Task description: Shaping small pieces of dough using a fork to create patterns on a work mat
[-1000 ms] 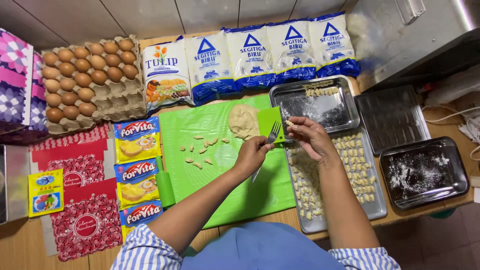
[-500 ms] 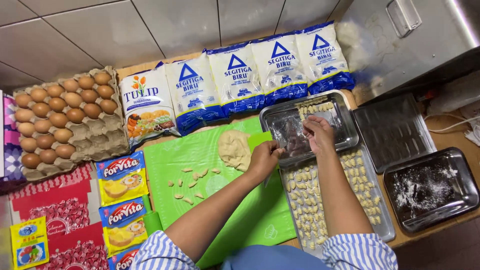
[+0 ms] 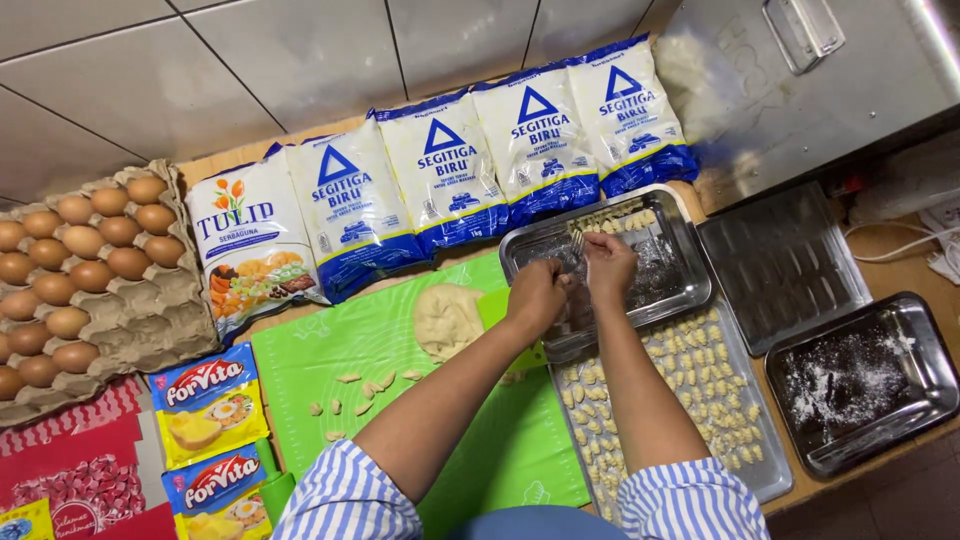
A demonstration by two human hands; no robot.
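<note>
Your left hand (image 3: 535,295) and right hand (image 3: 608,265) meet over the near edge of the metal baking tray (image 3: 680,290) at about one o'clock from the middle of the view. Your right hand is closed around a fork (image 3: 577,238), its tines pointing toward twelve o'clock over the tray floor. Your left hand is curled shut right beside it, touching it; what it pinches I cannot tell.

A row of shaped dough pieces (image 3: 625,220) lies along the tray's far side at twelve o'clock from your hands. At six o'clock from them a longer tray (image 3: 760,470) is covered with many more such pieces. At nine o'clock the lump of dough (image 3: 447,318) sits on the green mat (image 3: 400,350), with small cut pieces (image 3: 365,385) at seven o'clock. Flour bags (image 3: 440,180) line the wall at eleven o'clock.
</note>
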